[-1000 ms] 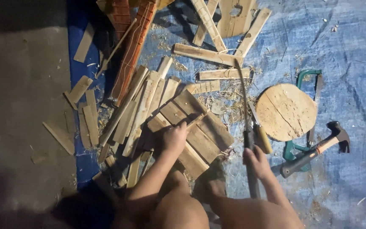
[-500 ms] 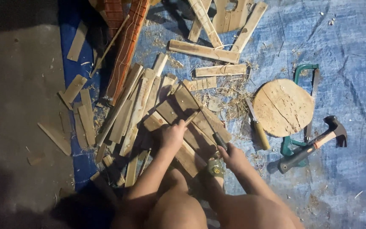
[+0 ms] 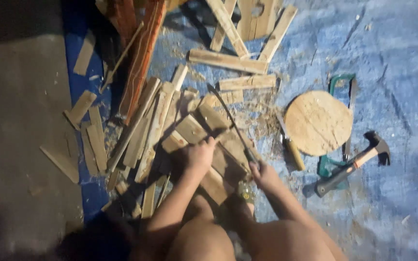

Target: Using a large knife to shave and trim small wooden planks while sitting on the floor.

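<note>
At centre frame I see my left hand (image 3: pixel 198 155) pressing the wood panel (image 3: pixel 209 145) flat, my right hand (image 3: pixel 262 173) clenched on the saw (image 3: pixel 233 124), blade running up-left across it.

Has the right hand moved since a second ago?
Yes. The right hand, gripping a long blade, has swung left, away from the round wooden disc, so the blade now lies across the boards under the left hand.

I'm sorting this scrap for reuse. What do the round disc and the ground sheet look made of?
Round disc: apparently bare, unfinished wood, pale tan with visible grain lines. Ground sheet: probably plastic tarpaulin, blue, creased and dusted with sawdust.
</note>
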